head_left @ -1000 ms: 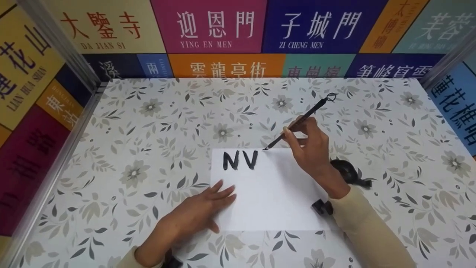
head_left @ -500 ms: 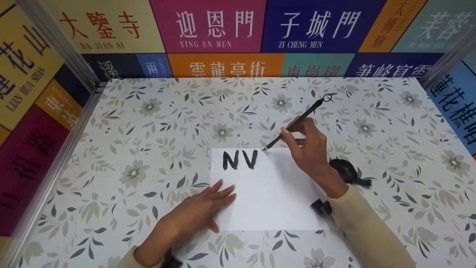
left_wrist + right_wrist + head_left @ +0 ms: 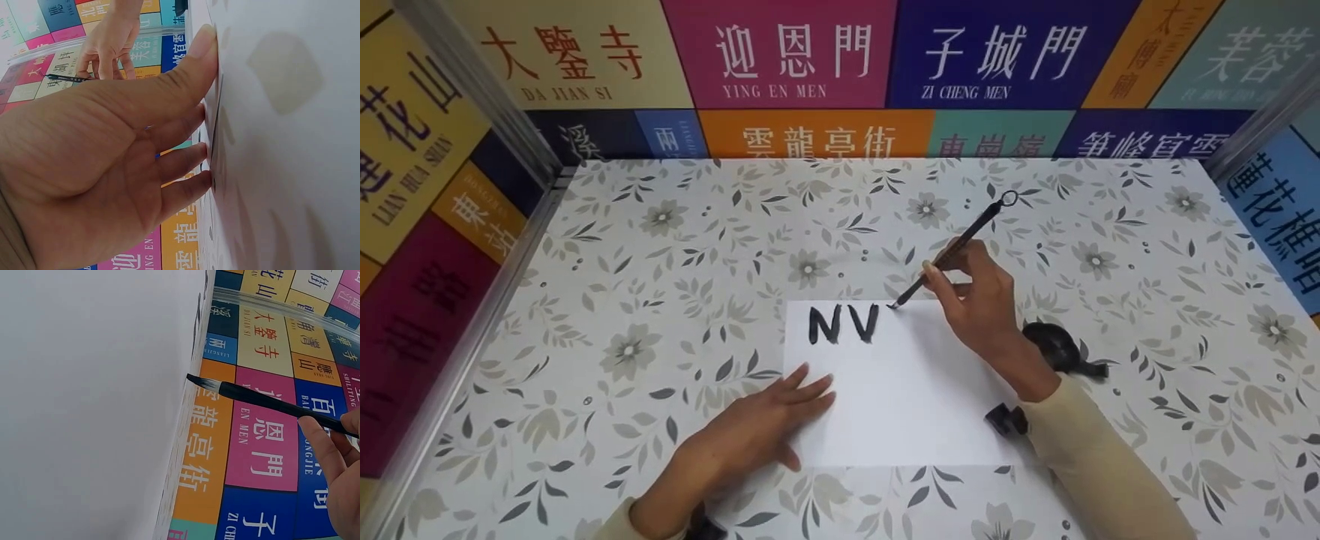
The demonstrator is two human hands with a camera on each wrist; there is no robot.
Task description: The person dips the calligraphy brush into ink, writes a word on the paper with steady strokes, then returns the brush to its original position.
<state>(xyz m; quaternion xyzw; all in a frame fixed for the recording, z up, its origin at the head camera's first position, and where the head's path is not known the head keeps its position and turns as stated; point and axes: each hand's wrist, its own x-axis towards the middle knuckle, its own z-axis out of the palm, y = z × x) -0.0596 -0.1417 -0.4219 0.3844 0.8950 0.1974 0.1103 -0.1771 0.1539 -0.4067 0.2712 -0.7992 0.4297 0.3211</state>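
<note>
My right hand [image 3: 982,304] pinches a slim dark writing brush [image 3: 956,246] with a loop at its top end. In the right wrist view the brush [image 3: 261,398] has pale bristles with a black tip, which meets the paper. The white sheet of paper [image 3: 907,397] bears the black painted letters N and V [image 3: 844,324] at its upper left; the brush tip is just right of the V. My left hand [image 3: 757,427] rests with spread fingers on the sheet's left edge. In the left wrist view its thumb [image 3: 194,53] and fingertips touch the surface.
A rounded black object with a short neck [image 3: 1054,346] lies behind my right wrist. A dark wrist-worn device [image 3: 1006,418] shows by the right sleeve. The floral-patterned tabletop [image 3: 675,285] is bounded by colourful lettered panels [image 3: 787,56] at back and sides.
The right hand and brush have shifted slightly left and toward me, the tip moving a little down onto the sheet's upper part. My left hand has stayed in place.
</note>
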